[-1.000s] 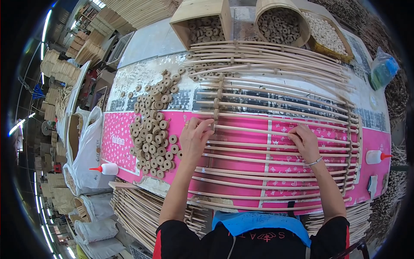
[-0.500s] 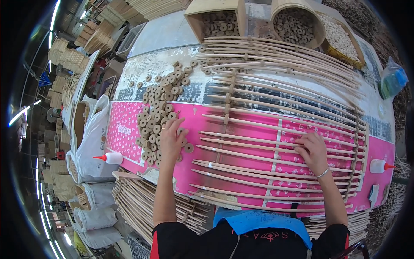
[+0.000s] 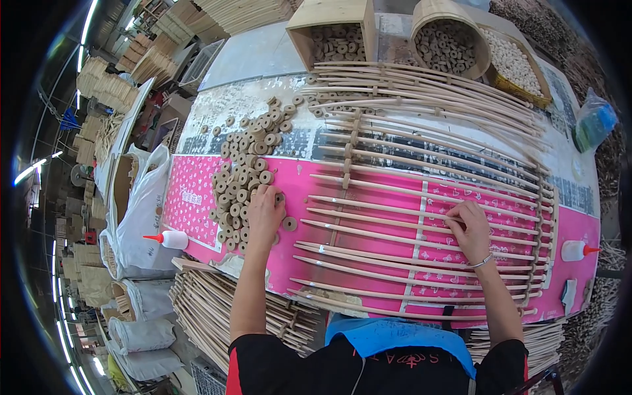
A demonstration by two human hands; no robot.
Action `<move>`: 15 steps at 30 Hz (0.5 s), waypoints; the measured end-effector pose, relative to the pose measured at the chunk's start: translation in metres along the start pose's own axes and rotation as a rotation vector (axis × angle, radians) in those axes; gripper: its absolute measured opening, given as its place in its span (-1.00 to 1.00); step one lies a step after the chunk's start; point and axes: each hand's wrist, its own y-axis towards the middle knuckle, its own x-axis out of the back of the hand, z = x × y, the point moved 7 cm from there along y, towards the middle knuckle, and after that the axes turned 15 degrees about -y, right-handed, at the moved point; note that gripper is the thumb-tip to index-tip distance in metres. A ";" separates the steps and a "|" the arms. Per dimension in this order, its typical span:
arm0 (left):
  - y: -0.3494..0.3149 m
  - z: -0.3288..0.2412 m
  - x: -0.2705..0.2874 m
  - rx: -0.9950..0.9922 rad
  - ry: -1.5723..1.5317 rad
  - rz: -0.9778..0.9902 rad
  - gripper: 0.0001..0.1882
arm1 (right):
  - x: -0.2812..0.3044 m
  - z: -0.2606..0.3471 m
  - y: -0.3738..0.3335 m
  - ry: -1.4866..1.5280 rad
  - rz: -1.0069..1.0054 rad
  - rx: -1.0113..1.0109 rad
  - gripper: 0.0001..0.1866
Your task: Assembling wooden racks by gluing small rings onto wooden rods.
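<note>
My left hand (image 3: 266, 216) is at the right edge of a pile of small wooden rings (image 3: 245, 172). Its fingers are bent and drawn together among the rings, and what they pinch is hidden. A row of long, thin wooden rods (image 3: 382, 214) with tapered left ends lies across the pink cover. Several of the far rods pass through a crosspiece of rings (image 3: 351, 148), while the near ones have free left ends, some with white tips. My right hand (image 3: 471, 236) is over the middle of the row, thumb and fingers closed round one rod.
White glue bottles with red nozzles stand at left (image 3: 168, 239) and right (image 3: 577, 250). At the back are a wooden box (image 3: 368, 33) and a round tub (image 3: 421, 20) of rings, a basket of white pieces (image 3: 517, 62) and more rods. A blue-green bag (image 3: 594, 125) sits far right.
My left hand's fingers have drawn in from spread to bent together at the rings. My right hand has shifted slightly left, its fingers still at the rods.
</note>
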 end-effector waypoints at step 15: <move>-0.010 -0.013 -0.039 0.463 -1.385 0.120 -0.65 | 0.001 -0.008 -0.007 0.138 -0.031 -0.096 -0.85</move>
